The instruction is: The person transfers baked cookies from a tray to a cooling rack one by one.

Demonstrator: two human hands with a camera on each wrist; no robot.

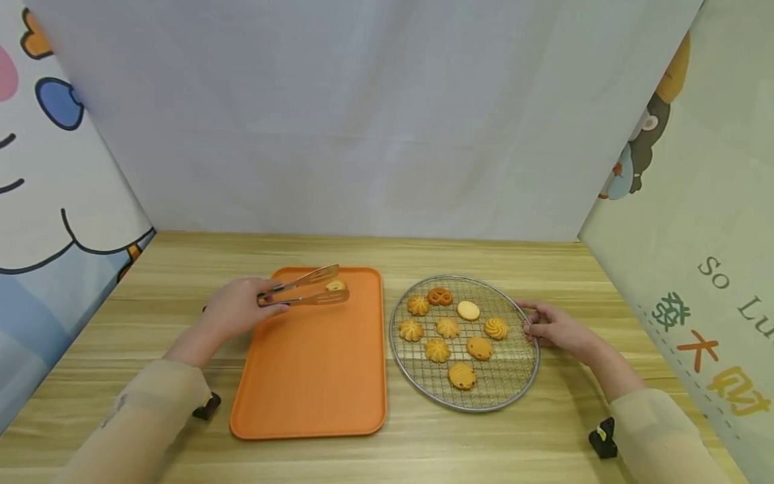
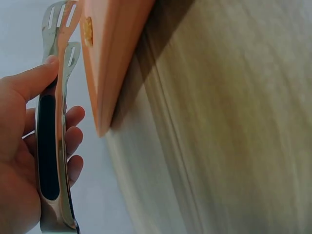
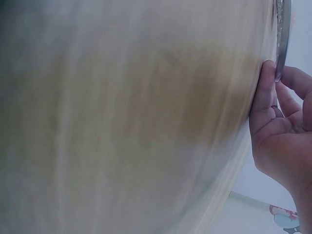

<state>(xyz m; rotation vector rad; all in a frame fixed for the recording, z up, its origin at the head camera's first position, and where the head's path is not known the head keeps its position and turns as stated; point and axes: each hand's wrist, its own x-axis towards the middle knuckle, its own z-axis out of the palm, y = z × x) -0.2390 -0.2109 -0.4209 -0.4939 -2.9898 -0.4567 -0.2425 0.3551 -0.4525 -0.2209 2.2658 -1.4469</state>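
My left hand (image 1: pixel 238 309) grips a pair of metal tongs (image 1: pixel 329 297) with dark handle inserts, thumb on one arm and fingers round the other in the left wrist view. The tongs' slotted tips stand apart over the far part of an orange tray (image 1: pixel 317 376). One cookie (image 1: pixel 336 286) lies on the tray and shows between the tips; I cannot tell whether they touch it. On the right, my right hand (image 1: pixel 559 331) pinches the metal rim (image 3: pixel 283 44) of a round wire-mesh rack (image 1: pixel 504 376). Several cookies and a pretzel (image 1: pixel 439 296) lie on the mesh.
Both the tray and the rack stand on a wood-grain table (image 1: pixel 459 450), with a narrow gap between them. A pale curtain (image 1: pixel 375 134) hangs behind. Printed panels flank the table, a cartoon one (image 1: pixel 54 168) left and a lettered one (image 1: pixel 695 269) right.
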